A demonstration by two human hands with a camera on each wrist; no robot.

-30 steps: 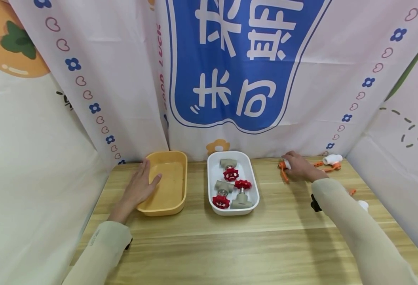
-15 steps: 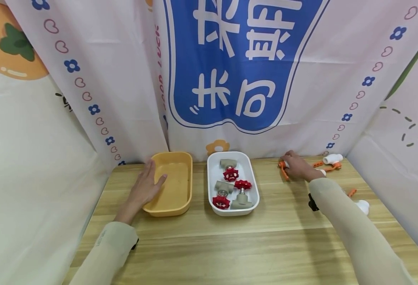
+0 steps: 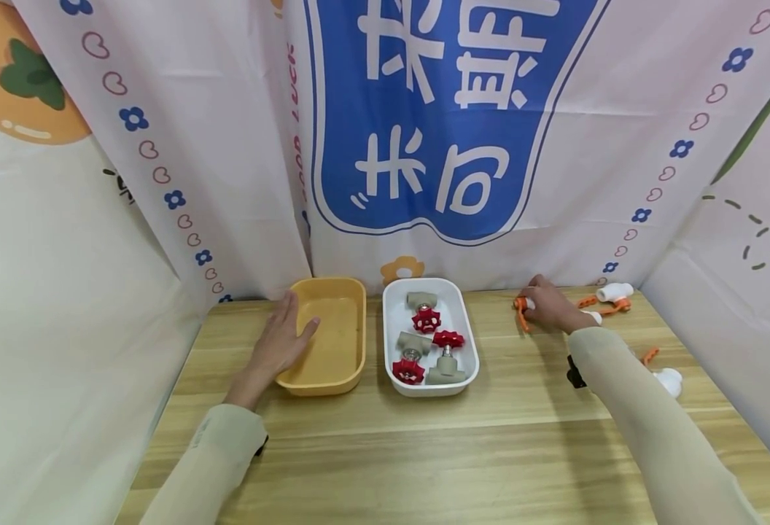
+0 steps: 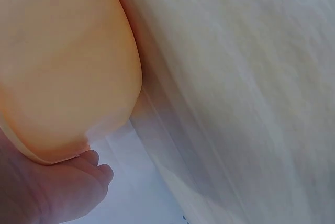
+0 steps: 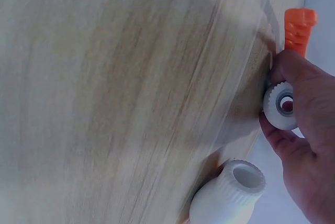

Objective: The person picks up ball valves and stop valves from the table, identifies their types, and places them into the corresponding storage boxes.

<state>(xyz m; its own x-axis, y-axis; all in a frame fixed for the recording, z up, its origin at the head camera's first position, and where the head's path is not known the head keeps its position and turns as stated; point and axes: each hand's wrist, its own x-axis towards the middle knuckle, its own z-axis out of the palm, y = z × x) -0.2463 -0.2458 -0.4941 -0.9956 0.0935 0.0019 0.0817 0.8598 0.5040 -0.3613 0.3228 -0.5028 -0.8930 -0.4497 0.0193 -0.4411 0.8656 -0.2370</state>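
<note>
My left hand (image 3: 276, 350) lies along the left side of a yellow plastic basin (image 3: 335, 335), fingers fairly straight at the rim and thumb over the inside. The left wrist view shows the fingers (image 4: 86, 174) against the outer wall of the basin (image 4: 68, 72). At the back right of the table, my right hand (image 3: 551, 306) grips a white plastic ball valve with an orange lever (image 3: 522, 318). Seen from the right wrist, thumb and fingers hold the round white body (image 5: 275, 106), its open end facing the camera; the palm hides the rest.
Between the hands stands a white tray (image 3: 431, 391) holding three grey valves with red handwheels (image 3: 408, 371). More white valves with orange levers lie at the right, one near the back (image 3: 615, 293) and one by the right sleeve (image 3: 669, 380). A printed curtain (image 3: 247, 182) hangs behind the table.
My left hand and the yellow basin have shifted right, bringing the basin closer to the white tray. My right hand stays in about the same place with the valve.
</note>
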